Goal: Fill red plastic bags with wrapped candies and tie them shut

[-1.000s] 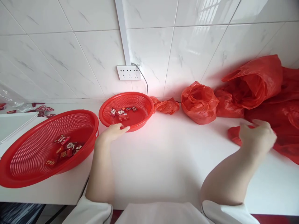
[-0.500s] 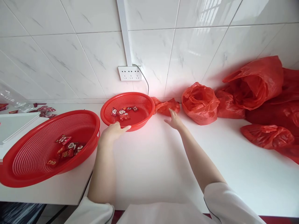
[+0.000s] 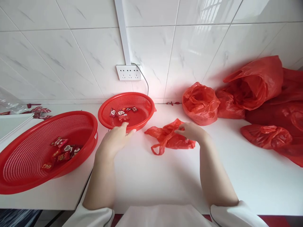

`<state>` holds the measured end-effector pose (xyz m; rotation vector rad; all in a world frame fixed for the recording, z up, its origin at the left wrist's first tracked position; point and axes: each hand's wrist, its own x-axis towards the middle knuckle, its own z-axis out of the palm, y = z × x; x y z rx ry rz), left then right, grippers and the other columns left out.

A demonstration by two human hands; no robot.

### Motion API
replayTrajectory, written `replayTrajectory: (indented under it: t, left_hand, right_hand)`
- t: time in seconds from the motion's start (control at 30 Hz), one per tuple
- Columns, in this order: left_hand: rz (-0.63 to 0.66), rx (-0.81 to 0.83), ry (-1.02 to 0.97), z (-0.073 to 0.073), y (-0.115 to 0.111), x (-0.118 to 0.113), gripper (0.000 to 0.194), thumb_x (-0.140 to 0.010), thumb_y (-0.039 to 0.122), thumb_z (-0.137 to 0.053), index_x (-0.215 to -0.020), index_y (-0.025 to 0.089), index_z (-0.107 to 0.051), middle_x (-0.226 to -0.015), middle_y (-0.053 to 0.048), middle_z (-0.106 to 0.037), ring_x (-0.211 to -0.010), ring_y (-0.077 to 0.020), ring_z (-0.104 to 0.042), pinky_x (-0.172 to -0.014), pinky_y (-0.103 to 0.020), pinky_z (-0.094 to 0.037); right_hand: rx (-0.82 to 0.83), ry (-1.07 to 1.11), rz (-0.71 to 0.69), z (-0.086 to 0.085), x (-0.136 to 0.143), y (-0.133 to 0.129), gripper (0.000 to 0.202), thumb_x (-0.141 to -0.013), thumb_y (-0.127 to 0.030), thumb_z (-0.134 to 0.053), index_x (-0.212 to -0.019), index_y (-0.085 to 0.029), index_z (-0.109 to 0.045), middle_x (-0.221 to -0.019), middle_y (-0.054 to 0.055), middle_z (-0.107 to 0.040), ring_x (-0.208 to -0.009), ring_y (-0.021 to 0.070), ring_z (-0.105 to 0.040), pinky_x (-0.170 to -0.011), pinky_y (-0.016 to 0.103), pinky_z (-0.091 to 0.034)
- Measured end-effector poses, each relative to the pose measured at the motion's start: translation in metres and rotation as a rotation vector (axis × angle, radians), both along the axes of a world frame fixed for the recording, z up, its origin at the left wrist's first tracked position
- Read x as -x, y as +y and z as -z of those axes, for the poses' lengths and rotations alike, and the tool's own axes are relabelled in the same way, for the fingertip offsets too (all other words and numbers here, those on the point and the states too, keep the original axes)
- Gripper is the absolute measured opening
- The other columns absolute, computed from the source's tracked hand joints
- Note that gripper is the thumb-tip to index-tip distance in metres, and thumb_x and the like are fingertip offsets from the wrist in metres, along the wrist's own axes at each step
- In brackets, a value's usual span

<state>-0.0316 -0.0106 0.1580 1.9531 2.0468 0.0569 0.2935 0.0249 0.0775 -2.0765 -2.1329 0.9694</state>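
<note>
My right hand pinches a small crumpled red plastic bag that lies on the white table, one handle loop flopped toward me. My left hand is at the near rim of a smaller red plastic basket, thumb and fingers apart. Whether it touches the rim I cannot tell. Several wrapped candies lie in that basket. To the left, a larger red basket also has several wrapped candies at its bottom.
Red plastic bags stand and lie along the right side, some bulging. A power strip with a cable is on the tiled wall. Loose wrapped candies and a clear plastic bottle are at far left.
My right hand has drawn the red bag from beside the small basket toward me. Small red pieces now show by the wall. My left hand has stayed near the basket rim.
</note>
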Motion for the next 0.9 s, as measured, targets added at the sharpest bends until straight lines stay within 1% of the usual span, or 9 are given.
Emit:
replayTrajectory:
  t: [0.13, 0.3, 0.37, 0.47, 0.6, 0.7, 0.77, 0.83, 0.9]
  left_hand:
    - [0.147, -0.004, -0.087, -0.002, -0.013, -0.016, 0.058, -0.085, 0.065, -0.036, -0.129, 0.029, -0.048, -0.095, -0.008, -0.069, -0.085, -0.0315, -0.065, -0.064, -0.034, -0.044]
    - [0.369, 0.001, -0.178, 0.011, -0.02, -0.038, 0.05, -0.088, 0.056, -0.04, -0.128, 0.027, -0.05, -0.122, -0.009, -0.063, -0.107, -0.0298, -0.062, -0.078, -0.034, -0.045]
    - [0.407, 0.027, -0.173, 0.016, -0.021, -0.044, 0.05, -0.089, 0.055, -0.039, -0.128, 0.025, -0.051, -0.126, -0.01, -0.061, -0.111, -0.0302, -0.06, -0.08, -0.034, -0.045]
    - [0.45, 0.037, -0.164, 0.019, -0.024, -0.049, 0.053, -0.088, 0.055, -0.039, -0.13, 0.025, -0.049, -0.132, -0.011, -0.057, -0.117, -0.0315, -0.056, -0.082, -0.036, -0.044]
    - [0.489, 0.004, -0.175, 0.023, -0.026, -0.056, 0.074, -0.079, 0.062, -0.051, -0.141, 0.024, -0.037, -0.142, -0.013, -0.046, -0.128, -0.0335, -0.046, -0.094, -0.039, -0.04]
    - [0.494, 0.021, -0.123, 0.034, -0.028, -0.069, 0.075, -0.07, 0.059, -0.063, -0.133, 0.02, -0.047, -0.124, -0.017, -0.059, -0.113, -0.0364, -0.057, -0.087, -0.04, -0.044]
    - [0.535, 0.099, -0.046, 0.042, -0.031, -0.079, 0.041, -0.076, 0.043, -0.062, -0.109, 0.018, -0.062, -0.096, -0.016, -0.068, -0.089, -0.0342, -0.066, -0.072, -0.039, -0.046]
    - [0.598, 0.184, 0.004, 0.044, -0.032, -0.085, 0.014, -0.081, 0.026, -0.052, -0.079, 0.019, -0.064, -0.07, -0.011, -0.066, -0.065, -0.0288, -0.064, -0.059, -0.037, -0.042]
    - [0.62, 0.18, -0.083, 0.038, -0.031, -0.084, 0.025, -0.084, 0.021, -0.043, -0.064, 0.021, -0.058, -0.062, -0.007, -0.062, -0.056, -0.0228, -0.059, -0.054, -0.034, -0.038]
  right_hand:
    - [-0.384, 0.013, 0.067, -0.024, 0.007, -0.014, 0.032, -0.086, -0.05, -0.046, -0.092, -0.025, -0.064, -0.084, 0.004, -0.066, -0.075, 0.0194, -0.062, -0.06, 0.029, -0.042]
    - [-0.029, 0.068, -0.214, -0.015, 0.022, -0.015, 0.048, -0.064, -0.041, -0.074, -0.109, -0.029, -0.062, -0.109, 0.005, -0.064, -0.09, 0.0219, -0.061, -0.064, 0.028, -0.046]
    - [0.036, 0.022, -0.262, -0.011, 0.031, -0.014, 0.041, -0.065, -0.031, -0.072, -0.105, -0.026, -0.063, -0.107, 0.006, -0.064, -0.085, 0.0222, -0.061, -0.061, 0.028, -0.045]
    - [0.02, -0.011, -0.283, -0.015, 0.043, -0.015, 0.016, -0.074, -0.019, -0.059, -0.088, -0.021, -0.066, -0.097, 0.007, -0.066, -0.075, 0.019, -0.06, -0.057, 0.027, -0.042]
    - [-0.193, 0.226, -0.314, -0.034, 0.048, -0.024, 0.018, -0.087, -0.023, -0.043, -0.089, -0.023, -0.061, -0.081, 0.001, -0.065, -0.067, 0.0134, -0.056, -0.059, 0.025, -0.041]
    - [-0.269, 0.341, -0.305, -0.038, 0.045, -0.029, 0.018, -0.088, -0.031, -0.044, -0.096, -0.025, -0.059, -0.084, 0.0, -0.064, -0.072, 0.0138, -0.057, -0.064, 0.026, -0.042]
    - [-0.204, 0.255, -0.295, -0.036, 0.041, -0.03, 0.022, -0.082, -0.035, -0.055, -0.102, -0.026, -0.059, -0.096, 0.002, -0.065, -0.08, 0.0164, -0.059, -0.066, 0.027, -0.043]
    - [-0.095, 0.145, -0.306, -0.033, 0.039, -0.031, 0.036, -0.074, -0.039, -0.064, -0.108, -0.028, -0.059, -0.107, 0.003, -0.063, -0.086, 0.0195, -0.06, -0.064, 0.028, -0.043]
    - [-0.038, 0.135, -0.34, -0.033, 0.037, -0.033, 0.048, -0.071, -0.043, -0.068, -0.116, -0.03, -0.057, -0.112, 0.004, -0.062, -0.092, 0.0215, -0.06, -0.064, 0.028, -0.044]
